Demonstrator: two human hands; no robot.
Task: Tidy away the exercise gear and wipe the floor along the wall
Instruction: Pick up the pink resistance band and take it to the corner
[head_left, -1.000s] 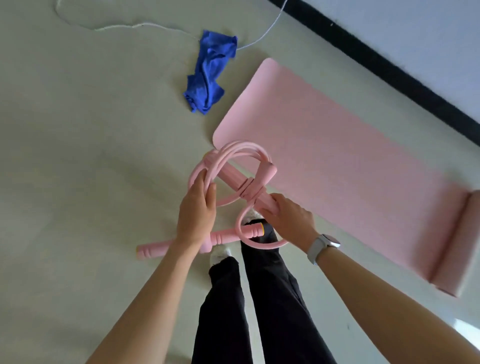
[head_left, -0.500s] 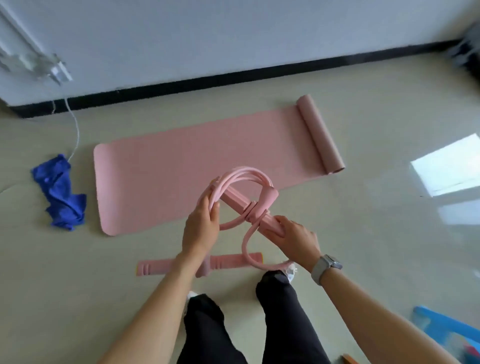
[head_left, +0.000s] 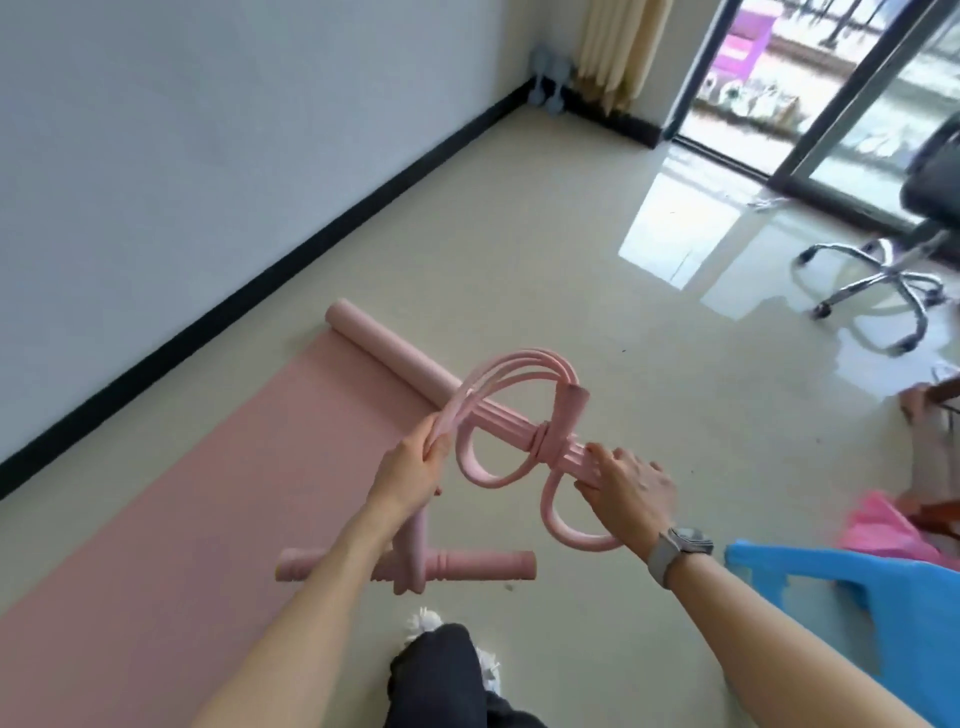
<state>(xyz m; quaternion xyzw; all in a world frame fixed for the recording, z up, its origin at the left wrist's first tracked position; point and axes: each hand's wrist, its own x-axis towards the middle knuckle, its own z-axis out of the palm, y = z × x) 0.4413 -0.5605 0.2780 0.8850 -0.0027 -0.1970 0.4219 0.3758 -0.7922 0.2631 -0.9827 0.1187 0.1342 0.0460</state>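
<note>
Light: daylight is pouring in through the glass door (head_left: 852, 88) at upper right; the room is showing bright
Glare: white patches are shining on the glossy floor (head_left: 670, 228) below the door
Shadows: soft and faint, falling under the arms
Blur: the office chair (head_left: 893, 260) and far corner are smearing
Distortion: the black skirting (head_left: 270, 270) is bowing towards the edges

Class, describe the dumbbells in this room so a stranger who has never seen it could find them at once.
Follow the black skirting board along the white wall to the far corner beside the cream curtain. The dumbbells stand there on the floor. They are small and grey, unlike the pink yoga mat and the pink pedal resistance band nearer the person.
</note>
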